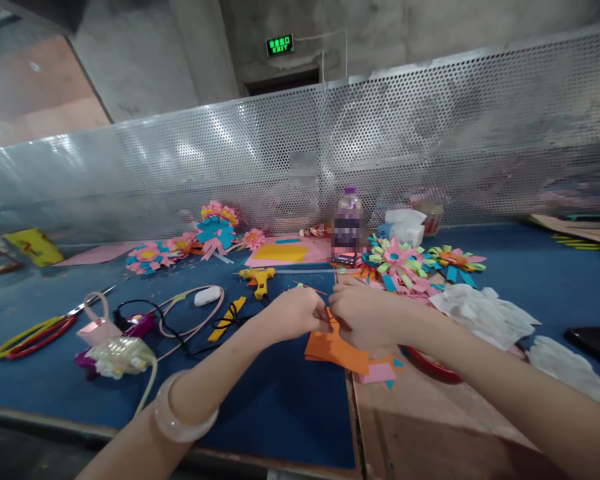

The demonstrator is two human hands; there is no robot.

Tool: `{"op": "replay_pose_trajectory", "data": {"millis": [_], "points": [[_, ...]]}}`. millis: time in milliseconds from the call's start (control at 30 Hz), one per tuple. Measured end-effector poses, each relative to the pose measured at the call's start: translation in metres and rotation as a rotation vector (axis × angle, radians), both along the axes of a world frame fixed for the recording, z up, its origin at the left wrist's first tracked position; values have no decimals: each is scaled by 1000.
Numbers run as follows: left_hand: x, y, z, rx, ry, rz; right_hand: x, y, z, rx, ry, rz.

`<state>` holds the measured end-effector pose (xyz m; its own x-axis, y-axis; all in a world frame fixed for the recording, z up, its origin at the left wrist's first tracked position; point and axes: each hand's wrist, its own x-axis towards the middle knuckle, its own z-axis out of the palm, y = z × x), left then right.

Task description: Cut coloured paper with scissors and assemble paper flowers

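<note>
Blue worktable (pixel 280 400), mesh screen (pixel 430 147) behind. Left hand (pixel 295 312), right hand (pixel 365 317) pinching orange paper (pixel 335 350). Nearby: glue gun (pixel 259 277), paper flowers (pixel 400 263), scissors (pixel 35 330).

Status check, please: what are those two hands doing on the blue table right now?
Left hand and right hand pinched together on orange paper. Paper lies over the blue table edge. Glue gun just beyond, clear of the hands.
</note>
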<state>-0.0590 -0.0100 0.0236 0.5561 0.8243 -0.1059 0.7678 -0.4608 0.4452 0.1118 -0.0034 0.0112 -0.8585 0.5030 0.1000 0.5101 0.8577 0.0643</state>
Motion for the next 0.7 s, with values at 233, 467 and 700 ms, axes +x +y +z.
{"op": "replay_pose_trajectory", "data": {"millis": [233, 467, 700], "points": [[-2, 8, -5, -109, -225, 85, 6, 9, 13, -77, 303, -66], [-16, 21, -13, -254, -659, 273, 18, 31, 24, -375, 1068, -236], [-10, 12, -14, -317, -733, 237, 19, 39, -2, -829, 902, -64]]}}
